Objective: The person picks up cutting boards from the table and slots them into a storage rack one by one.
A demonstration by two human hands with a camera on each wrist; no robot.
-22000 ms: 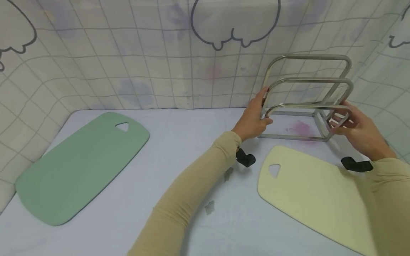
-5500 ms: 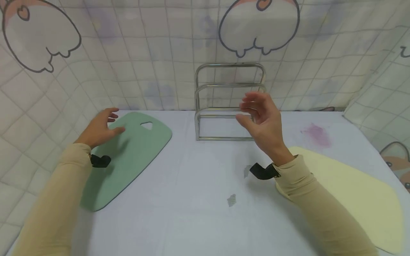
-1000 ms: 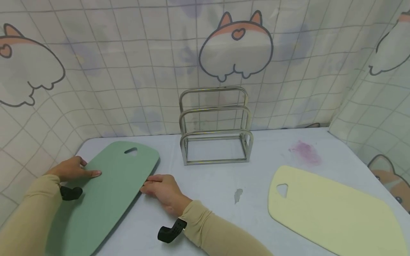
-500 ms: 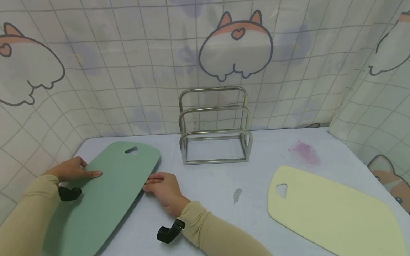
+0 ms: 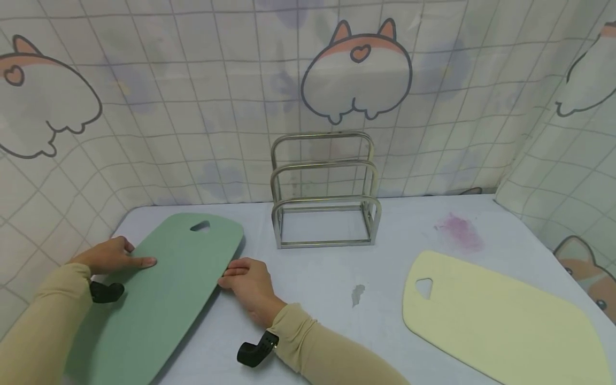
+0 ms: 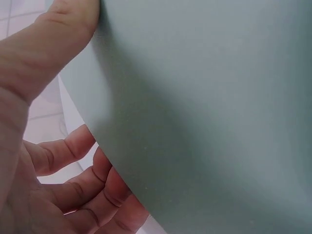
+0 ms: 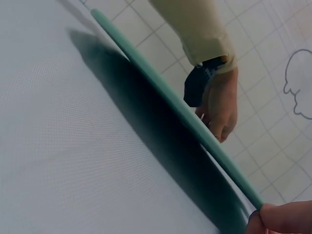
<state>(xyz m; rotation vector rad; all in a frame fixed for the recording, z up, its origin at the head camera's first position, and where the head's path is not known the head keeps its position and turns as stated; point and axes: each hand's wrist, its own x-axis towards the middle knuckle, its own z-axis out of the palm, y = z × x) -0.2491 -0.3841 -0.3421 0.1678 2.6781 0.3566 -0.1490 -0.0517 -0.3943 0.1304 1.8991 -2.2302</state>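
A green cutting board with a cut-out handle hole lies at the left in the head view. My left hand grips its left edge: in the left wrist view the thumb lies on top and the fingers curl beneath. Opposite, my right hand pinches the right edge between thumb and fingers. The right wrist view shows this edge of the board raised over the white cloth, with a dark shadow below it. The fingertips under the board are hidden in the head view.
A metal rack with three upright hoops stands at the back centre, against a patterned curtain. At the right lies a yellow cutting board. The white tablecloth carries a pink stain and a grey mark.
The rack has moved from the right to the back centre and been released. Both hands have since come onto the green board's edges. Over the last second the board has shifted slightly rightward.
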